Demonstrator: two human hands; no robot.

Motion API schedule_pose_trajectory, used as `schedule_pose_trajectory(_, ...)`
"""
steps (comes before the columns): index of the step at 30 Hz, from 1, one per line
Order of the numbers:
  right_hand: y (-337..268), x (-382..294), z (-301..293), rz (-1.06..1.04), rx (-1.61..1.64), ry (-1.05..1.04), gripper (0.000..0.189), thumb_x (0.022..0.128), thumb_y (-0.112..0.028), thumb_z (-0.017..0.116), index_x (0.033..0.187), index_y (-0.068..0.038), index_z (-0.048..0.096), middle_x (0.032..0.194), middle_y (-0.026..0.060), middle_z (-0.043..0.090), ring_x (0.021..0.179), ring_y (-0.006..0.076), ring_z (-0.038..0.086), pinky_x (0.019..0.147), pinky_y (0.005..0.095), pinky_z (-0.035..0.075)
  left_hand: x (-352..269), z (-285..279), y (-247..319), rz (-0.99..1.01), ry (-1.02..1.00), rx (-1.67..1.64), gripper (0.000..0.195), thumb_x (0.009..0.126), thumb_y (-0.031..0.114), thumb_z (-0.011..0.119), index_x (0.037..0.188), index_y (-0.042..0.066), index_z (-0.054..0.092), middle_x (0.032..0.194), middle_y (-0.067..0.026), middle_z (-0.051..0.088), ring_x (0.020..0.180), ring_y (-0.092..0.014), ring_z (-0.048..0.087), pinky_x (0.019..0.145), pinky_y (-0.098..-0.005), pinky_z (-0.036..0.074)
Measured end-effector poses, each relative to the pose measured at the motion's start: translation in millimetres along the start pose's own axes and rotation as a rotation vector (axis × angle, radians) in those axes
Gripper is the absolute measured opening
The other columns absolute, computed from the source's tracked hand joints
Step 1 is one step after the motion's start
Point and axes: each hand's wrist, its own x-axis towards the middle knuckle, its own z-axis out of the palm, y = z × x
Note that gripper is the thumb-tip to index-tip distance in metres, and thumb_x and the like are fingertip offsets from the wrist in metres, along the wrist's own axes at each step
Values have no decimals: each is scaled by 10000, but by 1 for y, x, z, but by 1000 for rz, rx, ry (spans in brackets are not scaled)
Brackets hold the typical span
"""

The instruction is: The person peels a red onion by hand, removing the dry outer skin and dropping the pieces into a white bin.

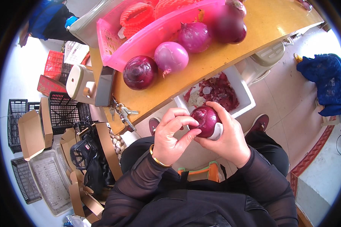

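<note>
My right hand [230, 136] cups a red onion [206, 120] above a white box, its fingers along the onion's right side and its thumb underneath. A whitish patch or piece [216, 132] shows between onion and palm; I cannot tell what it is. My left hand [173, 136], with a gold bracelet [159, 159] at the wrist, has thumb and fingertips pinched at the onion's left face. Below, the white box [246, 109] holds dark red onion skins [220, 92] and pale scraps. Several more red onions [140, 72] line the table in front of a pink plastic basket [142, 46].
The yellow wooden table [164, 88] bears a phone [105, 86] and a bunch of keys [123, 112]. Black crates [64, 109], cardboard boxes [31, 133] and garlic bulbs [117, 142] are at left. A lidded beige bin [265, 61] stands right of the table; a person [48, 22] is upper left.
</note>
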Motion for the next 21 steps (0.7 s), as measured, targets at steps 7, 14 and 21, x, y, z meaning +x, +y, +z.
schedule_pose_trajectory(7,0,-2,1,-16,-14,-13,794,654,-291,859,1321,-55,497,1113,202,647,998,377,661,851,425,537,2,-2,5,-11,-3,-16,222,774,-7,788,967,55,696,988,-70,578,860,-186,596,756,-293,506)
schedule_pose_trajectory(14,0,-3,1,-25,-39,-24,797,654,-297,856,1322,-53,496,1100,206,650,983,382,665,845,430,540,4,-5,6,37,-54,39,186,782,-5,778,942,40,696,969,-53,555,815,-125,534,692,-245,446)
schedule_pose_trajectory(21,-1,-3,4,-25,-29,-38,775,654,-293,855,1301,-40,512,1096,215,656,979,385,668,850,425,541,4,-10,12,-63,-117,6,155,803,-50,729,930,13,667,975,-87,560,876,-196,611,780,-291,520)
